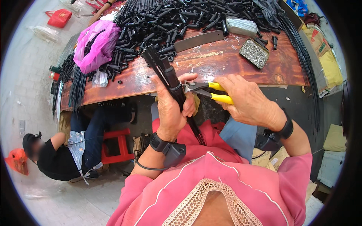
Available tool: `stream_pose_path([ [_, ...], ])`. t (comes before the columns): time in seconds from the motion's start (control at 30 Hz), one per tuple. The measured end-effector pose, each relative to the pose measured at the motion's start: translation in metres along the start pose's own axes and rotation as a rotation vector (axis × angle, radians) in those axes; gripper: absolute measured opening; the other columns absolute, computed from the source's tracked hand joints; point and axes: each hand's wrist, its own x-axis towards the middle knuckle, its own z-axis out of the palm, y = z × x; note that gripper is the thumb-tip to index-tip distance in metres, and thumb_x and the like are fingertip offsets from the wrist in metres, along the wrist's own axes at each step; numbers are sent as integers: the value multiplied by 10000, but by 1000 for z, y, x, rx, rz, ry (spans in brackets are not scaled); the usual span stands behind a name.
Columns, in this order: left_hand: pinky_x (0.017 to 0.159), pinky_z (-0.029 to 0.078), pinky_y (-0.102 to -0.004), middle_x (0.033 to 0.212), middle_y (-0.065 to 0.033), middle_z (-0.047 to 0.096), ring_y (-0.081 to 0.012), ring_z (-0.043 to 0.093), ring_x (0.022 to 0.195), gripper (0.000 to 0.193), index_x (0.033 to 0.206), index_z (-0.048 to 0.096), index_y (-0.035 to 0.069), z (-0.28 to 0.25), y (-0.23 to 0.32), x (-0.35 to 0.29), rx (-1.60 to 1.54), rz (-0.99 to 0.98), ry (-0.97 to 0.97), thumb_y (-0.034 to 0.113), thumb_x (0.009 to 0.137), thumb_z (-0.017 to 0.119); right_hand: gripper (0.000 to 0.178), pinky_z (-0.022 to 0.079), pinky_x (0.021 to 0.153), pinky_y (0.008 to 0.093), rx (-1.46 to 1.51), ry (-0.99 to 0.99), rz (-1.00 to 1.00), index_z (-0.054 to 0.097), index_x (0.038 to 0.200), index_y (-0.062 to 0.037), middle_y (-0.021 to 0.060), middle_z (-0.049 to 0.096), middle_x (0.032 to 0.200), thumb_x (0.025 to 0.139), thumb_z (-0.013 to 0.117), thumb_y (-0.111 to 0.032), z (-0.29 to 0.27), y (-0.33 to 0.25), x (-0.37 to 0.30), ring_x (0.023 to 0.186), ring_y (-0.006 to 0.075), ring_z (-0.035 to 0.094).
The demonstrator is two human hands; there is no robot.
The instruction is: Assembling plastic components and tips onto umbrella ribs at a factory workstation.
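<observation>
My left hand [171, 107] is wrapped round a bundle of long thin black rods [155, 64] with black tubular fittings [171, 77] at the upper end. The bundle slants, its thin ends trailing down toward my lap. In my right hand [245, 98] is a pair of pliers with yellow handles [223, 99]. The dark plier jaws [194, 86] meet the side of the bundle, right by my left fingers. What the jaws grip there is too small to make out.
A wooden table [211, 67] carries a heap of black plastic fittings [162, 30], a flat metal bar [199, 40], a tin of small metal pieces [254, 52], a clear box of thin sticks [242, 26] and a pink bag [96, 46]. Another person [56, 154] sits at left near a red stool [117, 147].
</observation>
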Motion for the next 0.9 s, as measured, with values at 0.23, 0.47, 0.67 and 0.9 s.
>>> stream_pose_path([
  [0.23, 375, 279, -225, 446, 24, 370, -73, 294, 360, 942, 1132, 635, 22, -2, 2, 3, 23, 26, 84, 814, 868, 199, 759, 459, 774, 418, -305, 250, 45, 369, 1398, 13, 176, 485, 1036, 722, 702, -74, 20, -8, 7, 928, 345, 491],
  [0.47, 378, 273, -252, 456, 12, 345, -103, 285, 361, 938, 1208, 571, 34, 0, 4, 1, 64, 17, 70, 813, 866, 176, 791, 459, 734, 399, -445, 289, 65, 374, 1400, 18, 171, 490, 994, 697, 721, -89, 16, -8, 9, 901, 329, 489],
  [0.67, 376, 283, -252, 455, 17, 340, -98, 282, 359, 940, 1234, 558, 15, 1, 2, 3, 86, 41, 66, 801, 877, 187, 572, 462, 688, 389, -449, 318, 48, 486, 1281, 11, 143, 531, 909, 779, 706, -154, 8, -7, 10, 841, 305, 528],
  [0.9, 360, 273, -223, 451, 22, 374, -69, 299, 352, 893, 1205, 604, 19, -1, -1, 4, 45, 69, 121, 767, 908, 217, 216, 463, 601, 376, -389, 504, 72, 548, 802, -70, 84, 571, 731, 750, 721, -188, 40, 6, 19, 710, 263, 583],
])
